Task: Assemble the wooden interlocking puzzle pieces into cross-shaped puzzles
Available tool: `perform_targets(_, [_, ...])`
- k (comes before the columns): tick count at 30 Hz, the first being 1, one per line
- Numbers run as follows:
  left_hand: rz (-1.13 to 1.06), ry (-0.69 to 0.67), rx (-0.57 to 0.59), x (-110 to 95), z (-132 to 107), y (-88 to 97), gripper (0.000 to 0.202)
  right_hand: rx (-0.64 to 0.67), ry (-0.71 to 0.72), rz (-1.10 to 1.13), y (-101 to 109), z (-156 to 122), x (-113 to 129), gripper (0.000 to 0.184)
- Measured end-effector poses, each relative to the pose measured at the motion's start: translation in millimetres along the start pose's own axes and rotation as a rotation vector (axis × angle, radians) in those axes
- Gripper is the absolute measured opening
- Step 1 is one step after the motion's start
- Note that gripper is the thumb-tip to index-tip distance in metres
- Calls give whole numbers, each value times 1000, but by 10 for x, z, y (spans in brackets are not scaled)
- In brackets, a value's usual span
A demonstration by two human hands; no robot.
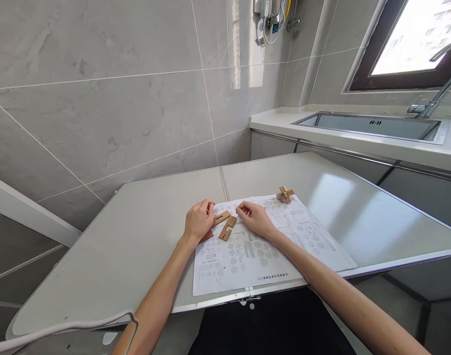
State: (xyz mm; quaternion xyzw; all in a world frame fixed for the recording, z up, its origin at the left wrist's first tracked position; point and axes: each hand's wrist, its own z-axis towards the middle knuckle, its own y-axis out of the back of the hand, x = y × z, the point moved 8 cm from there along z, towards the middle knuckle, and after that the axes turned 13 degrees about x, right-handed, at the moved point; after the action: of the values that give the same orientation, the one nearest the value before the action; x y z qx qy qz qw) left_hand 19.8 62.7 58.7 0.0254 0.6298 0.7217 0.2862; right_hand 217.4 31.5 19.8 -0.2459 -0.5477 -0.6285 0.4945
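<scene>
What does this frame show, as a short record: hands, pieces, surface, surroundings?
left hand: curled, fingertips at one end of the upper notched piece; grip unclear
right hand: fingers curled, resting on the printed sheet beside the pieces
lower notched piece: flat on the sheet, between the hands
wooden cross: at the sheet's far corner, untouched
surface: grey table
surroundings: sink and tap at right, tiled wall behind

Two tan notched wooden pieces (227,228), flat, touching, on printed sheet (247,266)
</scene>
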Motion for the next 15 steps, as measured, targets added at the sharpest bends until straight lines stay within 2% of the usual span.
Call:
perform_targets(5, [134, 81, 63, 159, 14, -38, 31, 104, 113, -166, -117, -21, 99, 9])
perform_targets(8, [167, 74, 84, 170, 9, -88, 33, 160, 131, -156, -176, -45, 127, 5])
perform_targets(15, [204, 53, 75, 133, -6, -134, 34, 215, 152, -155, -237, -61, 129, 7])
